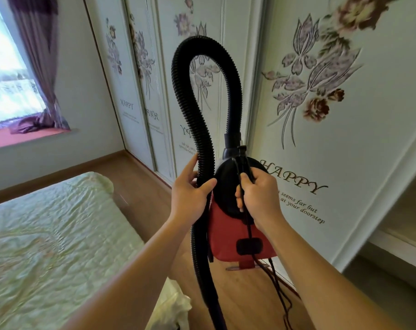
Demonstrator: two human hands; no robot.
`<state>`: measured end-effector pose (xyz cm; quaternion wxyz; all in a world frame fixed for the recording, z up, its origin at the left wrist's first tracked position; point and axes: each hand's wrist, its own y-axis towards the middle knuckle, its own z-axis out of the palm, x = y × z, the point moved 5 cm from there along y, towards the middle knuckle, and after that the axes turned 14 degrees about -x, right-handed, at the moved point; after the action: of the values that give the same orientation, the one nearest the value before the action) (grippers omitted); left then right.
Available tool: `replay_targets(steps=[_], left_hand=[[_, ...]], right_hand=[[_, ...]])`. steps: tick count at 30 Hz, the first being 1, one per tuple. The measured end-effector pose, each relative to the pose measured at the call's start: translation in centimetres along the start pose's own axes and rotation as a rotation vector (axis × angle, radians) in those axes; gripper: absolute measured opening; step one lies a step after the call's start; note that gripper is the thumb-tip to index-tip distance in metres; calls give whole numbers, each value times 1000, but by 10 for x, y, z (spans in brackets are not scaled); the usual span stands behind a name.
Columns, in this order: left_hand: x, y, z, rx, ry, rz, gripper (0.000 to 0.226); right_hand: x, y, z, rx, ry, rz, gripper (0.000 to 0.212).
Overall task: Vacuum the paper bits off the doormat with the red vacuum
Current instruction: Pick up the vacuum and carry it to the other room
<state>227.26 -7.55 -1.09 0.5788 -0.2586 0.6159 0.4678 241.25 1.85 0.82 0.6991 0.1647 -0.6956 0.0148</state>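
Readying red-and-black plastic vacuum (235, 234) centre frame, left hand (192, 190) gripping black ribbed hose (203, 129), right hand (259, 197) gripping black cord (249, 231); next, probably carry to unseen doormat.

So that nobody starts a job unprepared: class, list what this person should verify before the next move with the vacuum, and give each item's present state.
1. Left hand's grip on the hose: ok.
2. Right hand's grip on the vacuum: ok, held up.
3. Doormat in view: not ok; only floor and bed show.
4. Nozzle on the hose end: cannot tell, out of frame.
5. Cord plugged in: cannot tell; it trails down to the floor.
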Motion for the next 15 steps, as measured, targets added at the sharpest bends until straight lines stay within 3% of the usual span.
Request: replay_targets(steps=[15], left_hand=[[74, 182, 18, -44, -75, 8, 73]], right_hand=[[-40, 148, 131, 58, -88, -12, 24]])
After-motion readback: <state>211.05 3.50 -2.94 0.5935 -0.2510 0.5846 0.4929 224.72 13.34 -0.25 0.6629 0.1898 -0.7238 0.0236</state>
